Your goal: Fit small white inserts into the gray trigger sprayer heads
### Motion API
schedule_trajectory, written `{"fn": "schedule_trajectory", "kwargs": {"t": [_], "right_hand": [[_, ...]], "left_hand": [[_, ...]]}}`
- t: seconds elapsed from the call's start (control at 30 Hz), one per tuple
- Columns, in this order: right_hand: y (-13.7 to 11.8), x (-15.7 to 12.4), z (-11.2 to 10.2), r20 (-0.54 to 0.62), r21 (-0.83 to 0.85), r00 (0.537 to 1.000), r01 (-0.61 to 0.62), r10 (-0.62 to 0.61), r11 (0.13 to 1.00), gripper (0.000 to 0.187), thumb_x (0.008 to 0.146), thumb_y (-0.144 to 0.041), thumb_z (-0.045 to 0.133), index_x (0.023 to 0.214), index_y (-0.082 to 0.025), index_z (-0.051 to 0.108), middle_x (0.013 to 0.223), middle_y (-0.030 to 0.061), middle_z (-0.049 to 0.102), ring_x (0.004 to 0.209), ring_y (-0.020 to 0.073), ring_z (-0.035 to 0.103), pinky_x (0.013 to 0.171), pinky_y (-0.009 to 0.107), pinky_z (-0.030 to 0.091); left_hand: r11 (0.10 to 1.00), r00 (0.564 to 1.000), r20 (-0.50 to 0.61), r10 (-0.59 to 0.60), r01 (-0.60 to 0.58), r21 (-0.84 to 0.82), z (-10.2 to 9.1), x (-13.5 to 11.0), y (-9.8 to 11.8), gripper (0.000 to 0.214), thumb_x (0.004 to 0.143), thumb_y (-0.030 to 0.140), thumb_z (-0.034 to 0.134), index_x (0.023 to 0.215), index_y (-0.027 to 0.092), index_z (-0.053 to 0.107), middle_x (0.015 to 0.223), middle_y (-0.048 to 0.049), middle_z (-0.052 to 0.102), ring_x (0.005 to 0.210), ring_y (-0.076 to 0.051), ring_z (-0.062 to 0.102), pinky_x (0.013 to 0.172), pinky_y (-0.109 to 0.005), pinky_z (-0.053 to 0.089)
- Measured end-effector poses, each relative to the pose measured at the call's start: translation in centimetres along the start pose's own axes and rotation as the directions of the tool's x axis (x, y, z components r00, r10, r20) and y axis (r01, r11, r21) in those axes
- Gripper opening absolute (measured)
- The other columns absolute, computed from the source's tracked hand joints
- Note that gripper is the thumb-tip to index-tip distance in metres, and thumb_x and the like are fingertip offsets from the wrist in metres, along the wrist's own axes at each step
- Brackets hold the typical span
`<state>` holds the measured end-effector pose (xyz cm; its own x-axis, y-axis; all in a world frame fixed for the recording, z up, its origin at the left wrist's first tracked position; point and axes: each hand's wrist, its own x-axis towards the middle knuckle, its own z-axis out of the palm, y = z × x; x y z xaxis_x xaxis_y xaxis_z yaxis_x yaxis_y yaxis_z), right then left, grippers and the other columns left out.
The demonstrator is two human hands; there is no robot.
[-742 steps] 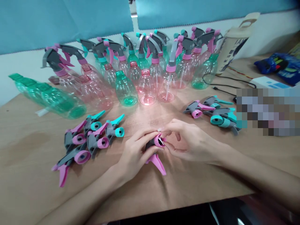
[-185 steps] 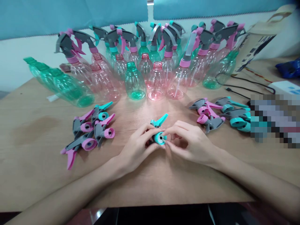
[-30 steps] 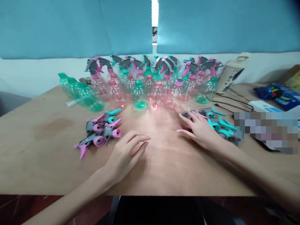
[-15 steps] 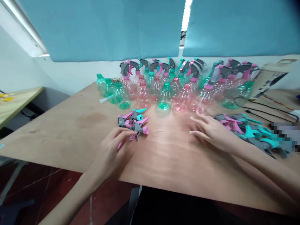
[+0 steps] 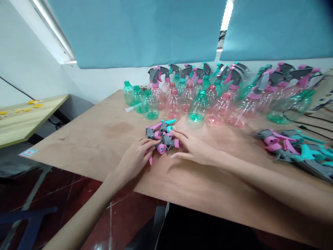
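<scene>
My left hand (image 5: 137, 154) is closed on a grey spray head with a pink collar (image 5: 161, 149); its pink lever pokes out under the fingers. Beside it on the table lie a few more trigger spray heads: one grey with a pink collar (image 5: 170, 141), one with a teal collar and lever (image 5: 163, 127), and another pink-collared one (image 5: 151, 133). My right hand (image 5: 194, 147) reaches in from the right, thumb and fingers apart. Its fingertips are at the teal collar and the nearest pink collar; whether they touch cannot be told.
Behind the hands stand several clear green bottles (image 5: 198, 107) and pink bottles (image 5: 173, 106), many with spray heads on. A pile of loose spray heads (image 5: 288, 147) lies at right, near black cables (image 5: 316, 130). The wooden table's (image 5: 99, 139) front edge runs below my arms.
My right hand has moved left to the small group of spray heads. The pink-collared spray head in my left hand now shows more. The whole view has shifted, with things appearing farther right.
</scene>
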<state>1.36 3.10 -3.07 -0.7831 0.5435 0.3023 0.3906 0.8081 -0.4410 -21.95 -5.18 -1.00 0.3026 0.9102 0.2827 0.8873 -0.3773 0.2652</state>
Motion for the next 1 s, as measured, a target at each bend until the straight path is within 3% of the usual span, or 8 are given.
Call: {"fn": "schedule_trajectory", "kwargs": {"t": [0.2, 0.4, 0.6, 0.67, 0.83, 1.0], "right_hand": [[0.8, 2.7, 0.4, -0.066, 0.011, 0.998, 0.023, -0.022, 1.0, 0.075, 0.088, -0.063, 0.038, 0.142, -0.012, 0.033, 0.15, 0.0158, 0.03, 0.139, 0.0253, 0.025, 0.112, 0.044, 0.026], [0.8, 6.3, 0.7, -0.04, -0.051, 0.998, 0.054, -0.056, 0.997, 0.07, 0.088, -0.066, 0.031, 0.135, -0.017, 0.048, 0.147, 0.0147, 0.036, 0.136, 0.0291, 0.031, 0.11, 0.048, 0.026], [-0.1, 9.5, 2.0, 0.063, -0.177, 0.996, 0.076, -0.066, 0.981, 0.057, 0.089, -0.061, 0.037, 0.136, -0.029, 0.045, 0.146, 0.0082, 0.039, 0.133, 0.0306, 0.033, 0.106, 0.051, 0.029], [-0.4, 9.4, 2.3, 0.07, -0.195, 0.995, 0.087, -0.075, 0.977, 0.052, 0.089, -0.056, 0.044, 0.133, -0.029, 0.049, 0.144, 0.0086, 0.041, 0.132, 0.0316, 0.034, 0.106, 0.053, 0.027], [-0.1, 6.9, 2.0, 0.035, -0.215, 0.999, 0.046, -0.04, 0.976, 0.046, 0.089, -0.049, 0.05, 0.13, -0.029, 0.053, 0.14, 0.0111, 0.046, 0.128, 0.0333, 0.038, 0.104, 0.053, 0.029], [1.1, 5.0, 1.3, -0.055, -0.198, 0.998, -0.047, 0.037, 0.979, 0.046, 0.089, -0.05, 0.05, 0.125, -0.022, 0.058, 0.132, 0.0134, 0.053, 0.122, 0.0313, 0.046, 0.101, 0.049, 0.035]], "left_hand": [[0.984, 0.99, 0.132, 0.049, -0.07, 0.166, -1.0, -0.8, 1.9, 0.029, 0.095, 0.022, 0.042, 0.12, 0.019, 0.056, 0.108, -0.0078, 0.061, 0.096, -0.023, 0.055, 0.087, -0.042, 0.046], [0.985, 0.974, 0.191, 0.123, -0.143, 0.098, -0.8, 0.5, 3.1, 0.021, 0.088, 0.019, 0.057, 0.108, 0.017, 0.06, 0.114, -0.0082, 0.058, 0.107, -0.024, 0.05, 0.091, -0.04, 0.044], [0.977, 0.963, 0.213, 0.163, -0.188, 0.102, -1.0, 0.4, 3.3, 0.003, 0.086, 0.019, 0.061, 0.086, 0.017, 0.062, 0.1, -0.004, 0.062, 0.1, -0.024, 0.051, 0.09, -0.041, 0.041], [0.979, 0.965, 0.2, 0.171, -0.189, 0.076, -1.6, -0.5, 3.4, 0.007, 0.088, 0.025, 0.058, 0.088, 0.019, 0.061, 0.099, -0.0027, 0.061, 0.099, -0.023, 0.05, 0.089, -0.04, 0.041], [0.999, 0.998, 0.059, -0.021, 0.024, -0.042, -3.5, -2.8, 3.8, 0.016, 0.084, 0.025, 0.063, 0.098, 0.019, 0.057, 0.096, -0.0021, 0.06, 0.09, -0.02, 0.055, 0.079, -0.036, 0.044], [0.982, 0.994, -0.049, -0.102, 0.093, -0.162, -3.0, -1.9, 4.4, 0.018, 0.078, 0.021, 0.068, 0.094, 0.021, 0.061, 0.087, -0.0002, 0.061, 0.083, -0.018, 0.057, 0.072, -0.031, 0.045]]}}
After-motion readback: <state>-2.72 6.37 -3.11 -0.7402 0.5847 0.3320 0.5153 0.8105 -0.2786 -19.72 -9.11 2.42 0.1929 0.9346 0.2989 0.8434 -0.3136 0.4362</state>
